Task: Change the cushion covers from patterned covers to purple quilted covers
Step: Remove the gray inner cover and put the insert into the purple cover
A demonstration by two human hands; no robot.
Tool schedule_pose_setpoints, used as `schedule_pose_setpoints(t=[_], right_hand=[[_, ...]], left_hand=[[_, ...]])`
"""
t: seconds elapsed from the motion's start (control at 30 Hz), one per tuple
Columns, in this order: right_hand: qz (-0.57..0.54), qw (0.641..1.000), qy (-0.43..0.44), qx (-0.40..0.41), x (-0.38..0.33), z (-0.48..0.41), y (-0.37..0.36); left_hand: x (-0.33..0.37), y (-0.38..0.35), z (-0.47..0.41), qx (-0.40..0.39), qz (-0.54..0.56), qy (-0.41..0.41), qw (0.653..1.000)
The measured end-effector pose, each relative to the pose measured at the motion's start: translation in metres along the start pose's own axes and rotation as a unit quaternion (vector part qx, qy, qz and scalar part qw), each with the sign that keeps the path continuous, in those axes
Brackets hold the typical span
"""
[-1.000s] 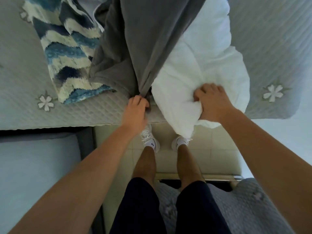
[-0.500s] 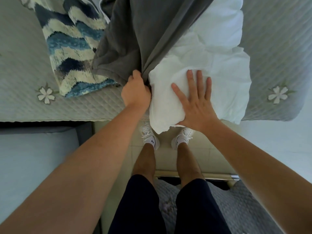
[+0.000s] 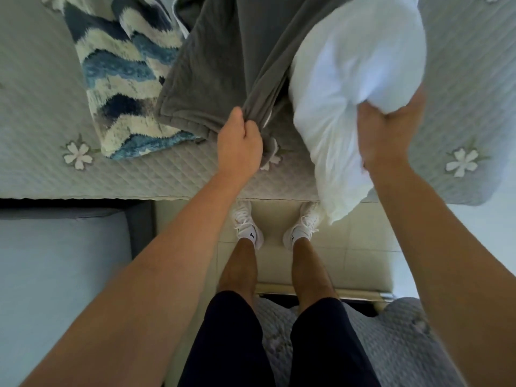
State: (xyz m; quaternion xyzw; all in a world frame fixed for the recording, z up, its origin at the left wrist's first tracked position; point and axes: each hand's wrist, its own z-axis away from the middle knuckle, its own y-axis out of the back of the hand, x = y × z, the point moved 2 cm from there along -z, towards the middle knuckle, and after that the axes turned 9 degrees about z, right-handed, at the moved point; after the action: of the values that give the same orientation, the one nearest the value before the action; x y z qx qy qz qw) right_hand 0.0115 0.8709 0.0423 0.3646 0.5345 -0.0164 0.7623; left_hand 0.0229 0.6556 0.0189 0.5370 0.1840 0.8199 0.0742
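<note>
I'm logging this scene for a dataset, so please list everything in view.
cushion insert: one, white, over the bed's edge
quilted cover: one, grey, on the bedspread, left of the insert
patterned cover: one, blue and white, on the bedspread, far left
bedspread: one, pale grey, with flower patches
floor: one, cream tiles, underfoot
shoes: two, white, on the floor
left hand: one, grips the quilted cover's edge
right hand: one, grips the cushion insert

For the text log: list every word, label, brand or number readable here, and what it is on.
On the left sock: a small dark mark, too small to read.
On the right sock: a similar mark, too small to read.
On the grey cover, white cushion, patterned cover and bedspread: no text visible.
</note>
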Motion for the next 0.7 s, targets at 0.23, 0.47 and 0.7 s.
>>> schedule_pose_setpoints(t=[0.23, 0.47, 0.7], right_hand=[[0.172, 0.975, 0.038, -0.135, -0.017, -0.006, -0.011], [0.32, 0.881, 0.269, -0.22, -0.006, 0.018, -0.041], [0.287, 0.87, 0.287, -0.281, -0.007, 0.034, -0.052]], left_hand=[[0.011, 0.013, -0.011, 0.045, -0.164, 0.076, 0.983], [0.007, 0.021, 0.001, 0.137, -0.191, -0.087, 0.968], [0.024, 0.013, 0.005, 0.021, 0.102, -0.018, 0.994]])
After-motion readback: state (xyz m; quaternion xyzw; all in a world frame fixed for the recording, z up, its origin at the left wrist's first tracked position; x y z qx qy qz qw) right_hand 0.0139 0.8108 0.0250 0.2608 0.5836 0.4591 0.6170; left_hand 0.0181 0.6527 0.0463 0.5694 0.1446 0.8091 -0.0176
